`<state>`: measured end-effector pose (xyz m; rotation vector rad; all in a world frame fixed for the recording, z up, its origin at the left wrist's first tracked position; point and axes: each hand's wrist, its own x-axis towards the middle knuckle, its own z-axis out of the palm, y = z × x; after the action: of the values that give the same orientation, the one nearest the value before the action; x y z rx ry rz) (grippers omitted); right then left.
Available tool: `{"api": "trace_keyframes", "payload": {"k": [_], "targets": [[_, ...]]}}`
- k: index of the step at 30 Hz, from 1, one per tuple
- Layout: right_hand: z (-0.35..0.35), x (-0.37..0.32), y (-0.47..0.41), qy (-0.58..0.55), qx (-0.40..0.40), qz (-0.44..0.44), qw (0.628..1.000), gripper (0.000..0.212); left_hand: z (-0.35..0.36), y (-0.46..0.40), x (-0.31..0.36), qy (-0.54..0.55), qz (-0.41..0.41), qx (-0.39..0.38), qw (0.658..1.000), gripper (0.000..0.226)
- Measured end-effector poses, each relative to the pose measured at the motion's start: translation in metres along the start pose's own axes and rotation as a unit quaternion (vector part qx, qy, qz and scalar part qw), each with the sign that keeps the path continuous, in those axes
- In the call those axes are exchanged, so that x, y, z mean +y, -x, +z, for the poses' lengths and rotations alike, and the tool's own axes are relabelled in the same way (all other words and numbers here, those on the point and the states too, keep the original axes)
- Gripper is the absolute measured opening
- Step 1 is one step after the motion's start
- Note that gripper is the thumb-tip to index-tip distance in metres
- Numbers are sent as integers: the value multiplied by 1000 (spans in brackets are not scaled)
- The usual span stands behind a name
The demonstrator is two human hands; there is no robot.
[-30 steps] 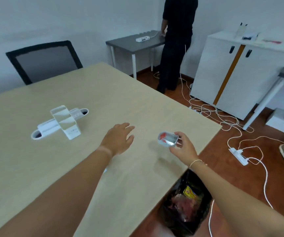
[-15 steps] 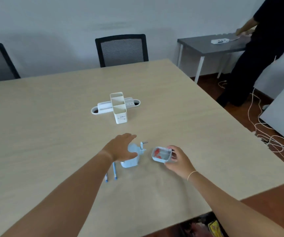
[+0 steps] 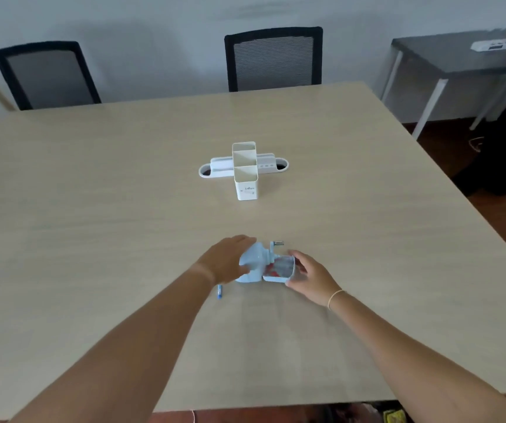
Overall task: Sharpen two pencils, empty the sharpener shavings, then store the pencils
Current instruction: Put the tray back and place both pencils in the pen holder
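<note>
Sitting past your hands on the table (image 3: 123, 239), the white pencil holder (image 3: 245, 169) stands well apart, its upright compartments showing nothing inside, with two black chairs (image 3: 273, 58) behind. Nothing lies between it and you. Your left hand (image 3: 227, 262) clasps the blue sharpener (image 3: 253, 265), while your right hand (image 3: 309, 277) grips the shavings drawer (image 3: 279, 270) pressed against its side; red bits show inside. One blue pencil (image 3: 220, 292) end peeks out beneath your left wrist.
</note>
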<state>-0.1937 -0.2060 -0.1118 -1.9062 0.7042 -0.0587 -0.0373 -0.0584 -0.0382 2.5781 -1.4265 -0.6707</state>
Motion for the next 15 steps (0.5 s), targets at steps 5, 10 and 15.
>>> {"api": "trace_keyframes", "payload": {"k": [5, 10, 15], "targets": [[5, -6, -9, -10, -17, 9, 1000, 67, 3, 0, -1, 7, 8, 12, 1000, 66], [13, -11, -14, -10, -33, 2, 999, 70, 4, -2, -5, 17, 15, 17, 1000, 67], [23, -13, -14, 21, -14, -15, 1000, 62, 4, -2, -6, 31, 18, 19, 999, 67]]}}
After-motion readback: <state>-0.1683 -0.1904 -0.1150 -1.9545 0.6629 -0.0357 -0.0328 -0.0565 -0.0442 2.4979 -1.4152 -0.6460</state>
